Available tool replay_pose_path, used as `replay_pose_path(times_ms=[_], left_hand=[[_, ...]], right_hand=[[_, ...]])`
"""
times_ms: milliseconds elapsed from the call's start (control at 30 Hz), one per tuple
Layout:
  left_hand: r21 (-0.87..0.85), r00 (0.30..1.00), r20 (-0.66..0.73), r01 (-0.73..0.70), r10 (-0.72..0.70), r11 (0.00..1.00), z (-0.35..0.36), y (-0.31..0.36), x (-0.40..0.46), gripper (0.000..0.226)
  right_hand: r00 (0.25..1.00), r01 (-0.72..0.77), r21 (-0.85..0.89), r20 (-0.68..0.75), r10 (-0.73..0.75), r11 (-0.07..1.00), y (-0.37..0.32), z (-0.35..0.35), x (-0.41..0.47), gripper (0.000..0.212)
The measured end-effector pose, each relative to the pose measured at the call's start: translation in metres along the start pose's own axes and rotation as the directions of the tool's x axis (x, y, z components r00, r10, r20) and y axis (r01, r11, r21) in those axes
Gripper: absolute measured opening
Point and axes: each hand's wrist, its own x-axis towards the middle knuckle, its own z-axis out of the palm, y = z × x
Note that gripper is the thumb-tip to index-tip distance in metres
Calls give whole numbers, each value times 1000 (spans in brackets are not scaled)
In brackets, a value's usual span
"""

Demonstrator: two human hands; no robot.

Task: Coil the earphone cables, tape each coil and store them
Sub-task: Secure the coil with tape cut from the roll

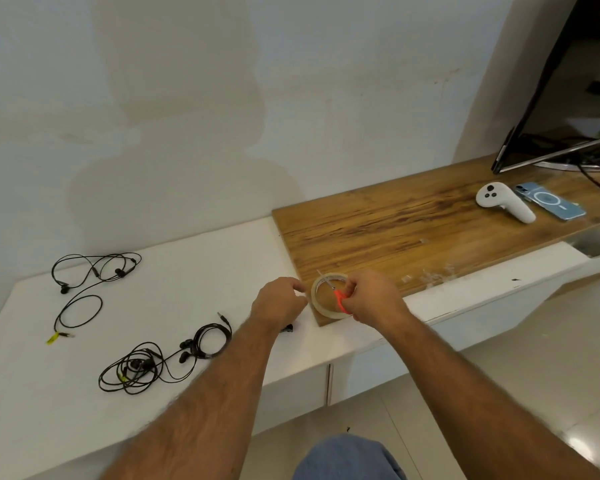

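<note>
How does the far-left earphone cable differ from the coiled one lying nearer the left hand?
The far-left earphone cable sprawls in loose open loops; the coiled earphone cable is wound into a tight ring. The far-left one carries a yellow tag by its plug; the coiled one's plug sticks out bare. Both are black and rest on the white counter.

Stained pale wall (187, 98), white counter (194, 271), wooden board (413, 223), perhaps tiled floor (534, 393).
</note>
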Motion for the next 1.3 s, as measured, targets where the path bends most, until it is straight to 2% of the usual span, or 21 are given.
replay_pose_path(times_ms=[67,200,300,467,567,633,700,800,933,1133,1300], left_hand=[[66,1000,-8,3,-2,998,3,1,-3,31],[92,1000,-26,-15,17,996,6,4,-5,10],[139,998,-47,-42,49,989,9,4,-3,8],[179,998,-54,-16,26,984,13,5,-2,16],[126,999,-12,44,-43,991,14,3,2,18],[86,995,13,93,-94,992,14,2,5,22],[56,991,13,130,-131,990,14,3,7,26],[20,986,8,165,-165,986,13,8,13,19],[69,986,-3,165,-166,984,10,14,18,14],[45,976,22,215,-216,976,7,10,28,24],[60,977,63,199,-202,978,4,11,29,21]], right_hand=[[999,38,-198,-29,-44,979,-5,4,6,5],[999,13,-307,-38,-25,952,-12,16,17,4],[999,18,-370,-32,-32,929,-14,21,19,3],[999,-25,-385,-35,12,923,-17,15,23,2],[996,-90,-360,-32,84,928,-19,10,24,9],[995,-98,-381,-13,101,919,-21,8,26,8],[995,-77,-414,21,94,907,-23,7,27,8],[995,-40,-431,65,75,902,-23,7,29,9],[994,-41,-444,77,83,895,-24,8,31,12],[993,-48,-464,70,90,885,-28,6,34,13],[996,-52,-494,32,78,868,-29,9,34,11]])
